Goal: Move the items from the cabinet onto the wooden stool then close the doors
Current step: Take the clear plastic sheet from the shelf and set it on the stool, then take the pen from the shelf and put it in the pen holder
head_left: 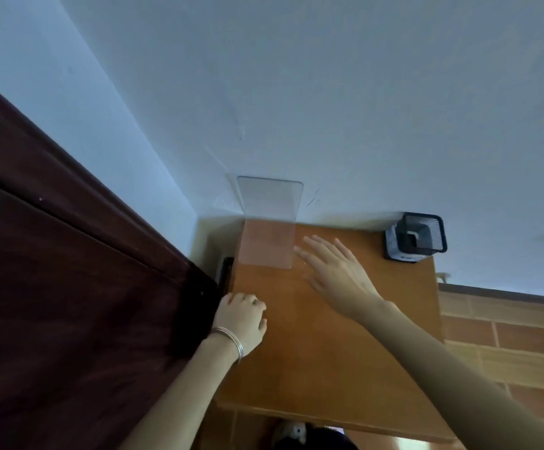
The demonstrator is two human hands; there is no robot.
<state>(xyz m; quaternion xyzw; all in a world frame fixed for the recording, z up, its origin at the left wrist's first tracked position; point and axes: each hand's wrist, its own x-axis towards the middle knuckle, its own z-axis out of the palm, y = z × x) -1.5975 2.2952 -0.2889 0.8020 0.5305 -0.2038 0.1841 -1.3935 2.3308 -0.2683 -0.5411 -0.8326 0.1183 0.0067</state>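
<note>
Wooden top (329, 368) lies under both hands (stool or cabinet, cannot tell from straight above). It sits pushed into a corner, its back edge against the pale wall (329, 92).

Left hand (243, 323): fingers (247, 302) clenched, knuckles up, resting at the left edge of the top. Nothing shows inside them. Thin metal bangles (231, 341) on the wrist.

Right hand (335, 274): fingers (316, 248) released, straight and spread, palm down over the back half of the top. Whether the palm touches the wood cannot be told. The fingertips reach just beside the base of a clear plastic stand (269, 222).

The clear plastic stand is L-shaped. Its base lies flat on the back left of the top and its upright leaf stands against the wall.

Black mesh holder (418, 237) stands on the back right corner, well apart from both hands.

Dark maroon curtain (53, 271) hangs along the left, next to the left wrist. Brick-patterned floor (507, 336) shows to the right.
</note>
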